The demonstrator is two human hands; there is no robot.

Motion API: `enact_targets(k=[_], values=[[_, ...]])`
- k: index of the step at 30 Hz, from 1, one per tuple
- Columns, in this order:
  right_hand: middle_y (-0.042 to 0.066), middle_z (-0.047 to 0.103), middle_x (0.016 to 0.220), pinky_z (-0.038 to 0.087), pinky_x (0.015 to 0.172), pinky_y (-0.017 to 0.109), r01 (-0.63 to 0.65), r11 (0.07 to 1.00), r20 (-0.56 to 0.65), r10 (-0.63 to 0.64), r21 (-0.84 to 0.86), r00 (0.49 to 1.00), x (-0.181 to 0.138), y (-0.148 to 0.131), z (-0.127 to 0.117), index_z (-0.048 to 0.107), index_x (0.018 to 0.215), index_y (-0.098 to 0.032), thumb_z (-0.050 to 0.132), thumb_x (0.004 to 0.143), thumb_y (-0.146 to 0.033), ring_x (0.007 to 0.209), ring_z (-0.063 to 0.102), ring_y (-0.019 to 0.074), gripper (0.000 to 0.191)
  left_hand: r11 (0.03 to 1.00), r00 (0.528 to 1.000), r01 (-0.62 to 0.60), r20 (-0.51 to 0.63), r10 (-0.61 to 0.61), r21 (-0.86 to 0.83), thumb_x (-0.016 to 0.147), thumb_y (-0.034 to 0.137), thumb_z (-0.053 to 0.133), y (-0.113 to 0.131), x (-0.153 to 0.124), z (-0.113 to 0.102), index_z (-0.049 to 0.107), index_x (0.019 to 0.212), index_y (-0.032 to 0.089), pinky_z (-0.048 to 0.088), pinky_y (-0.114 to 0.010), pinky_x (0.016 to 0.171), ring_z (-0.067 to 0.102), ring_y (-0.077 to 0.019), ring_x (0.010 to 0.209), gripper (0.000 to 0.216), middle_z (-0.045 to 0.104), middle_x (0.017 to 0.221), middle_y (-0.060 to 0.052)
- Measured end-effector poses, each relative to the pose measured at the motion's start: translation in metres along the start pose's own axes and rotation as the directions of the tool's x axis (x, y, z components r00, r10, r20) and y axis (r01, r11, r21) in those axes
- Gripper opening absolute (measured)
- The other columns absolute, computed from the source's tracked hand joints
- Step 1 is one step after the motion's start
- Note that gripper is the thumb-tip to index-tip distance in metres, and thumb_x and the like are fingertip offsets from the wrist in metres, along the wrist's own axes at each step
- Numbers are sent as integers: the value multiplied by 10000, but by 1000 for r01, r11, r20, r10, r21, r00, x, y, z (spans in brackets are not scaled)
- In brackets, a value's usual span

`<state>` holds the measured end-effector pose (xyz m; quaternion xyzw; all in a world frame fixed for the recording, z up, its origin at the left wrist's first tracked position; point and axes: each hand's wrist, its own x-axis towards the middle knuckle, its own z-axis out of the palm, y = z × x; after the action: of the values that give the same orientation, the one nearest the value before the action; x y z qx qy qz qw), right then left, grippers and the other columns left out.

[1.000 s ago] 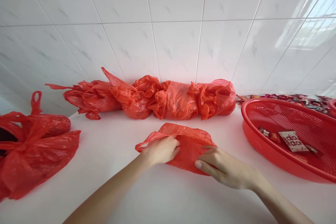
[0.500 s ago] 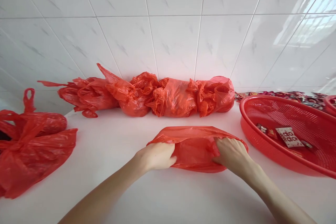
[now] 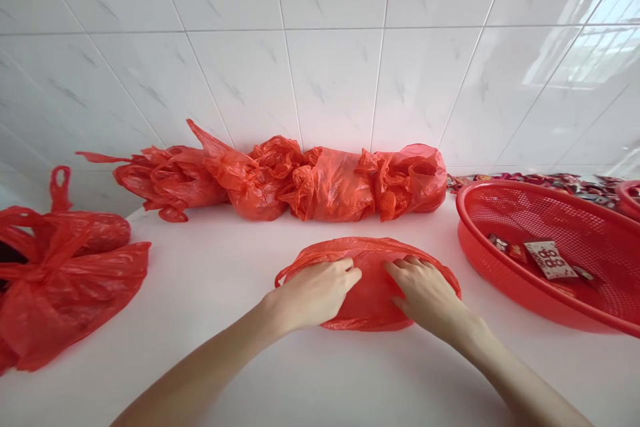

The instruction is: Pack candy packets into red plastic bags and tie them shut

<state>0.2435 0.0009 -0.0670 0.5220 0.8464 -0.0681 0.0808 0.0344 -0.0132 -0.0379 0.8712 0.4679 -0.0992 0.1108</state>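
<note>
A red plastic bag [image 3: 373,283] lies flat on the white table in front of me. My left hand [image 3: 313,293] rests on its left part with the fingers stretched out flat. My right hand [image 3: 425,290] presses on its right part, fingers also spread and flat. Neither hand grips anything; both palms lie on top of the bag.
A row of tied red bags [image 3: 280,180] lines the tiled wall behind. More red bags [image 3: 60,280] lie at the left edge. A red mesh basket [image 3: 500,273] with a few small packets [image 3: 550,259] sits at the right, with scattered wrappers [image 3: 540,181] beyond it.
Both hands let go of the bag's edges and now lie flat on top of it. The bag has been flattened down onto the table.
</note>
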Motion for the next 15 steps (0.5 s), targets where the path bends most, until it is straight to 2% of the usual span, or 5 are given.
enact_targets(k=[4, 8, 11, 13, 15], values=[[112, 749, 1053, 417, 667, 312, -14, 997, 74, 8, 79, 997, -1, 7, 1, 681, 1061, -161, 669, 785, -106, 983, 703, 295, 282, 974, 968, 211, 153, -196, -84, 850, 70, 457, -11, 3, 0, 594, 1147, 202, 371, -300, 513, 718, -259, 829, 353, 716, 1059, -85], [72, 745, 905, 339, 564, 286, -49, 995, 155, 35, 92, 987, -7, 16, -2, 675, 910, -163, 607, 712, -13, 809, 701, 228, 258, 923, 911, 359, 266, -315, -135, 755, 146, 544, -16, 1, -3, 594, 970, 217, 340, -299, 473, 704, -272, 742, 232, 718, 854, -52], [72, 745, 901, 376, 589, 275, -30, 997, 151, 19, 74, 988, -10, 19, -1, 681, 934, -165, 593, 667, 24, 825, 704, 233, 338, 914, 890, 391, 298, -345, -108, 692, 146, 571, -13, -2, -4, 576, 892, 221, 308, -290, 434, 697, -268, 694, 214, 692, 768, -40], [69, 746, 891, 408, 604, 274, -11, 998, 141, 4, 55, 990, -11, 19, 1, 690, 998, -170, 585, 650, 38, 823, 710, 239, 419, 916, 881, 393, 315, -352, -78, 689, 139, 572, -9, -4, -2, 592, 924, 217, 310, -284, 420, 705, -268, 685, 248, 693, 767, -43], [64, 752, 917, 443, 630, 276, 41, 997, 137, -49, 60, 989, -13, 20, 1, 689, 1070, -179, 561, 649, 55, 836, 717, 237, 499, 936, 901, 349, 297, -317, -58, 728, 143, 567, -6, -10, 1, 618, 1001, 205, 355, -284, 433, 719, -269, 708, 284, 714, 837, -58]])
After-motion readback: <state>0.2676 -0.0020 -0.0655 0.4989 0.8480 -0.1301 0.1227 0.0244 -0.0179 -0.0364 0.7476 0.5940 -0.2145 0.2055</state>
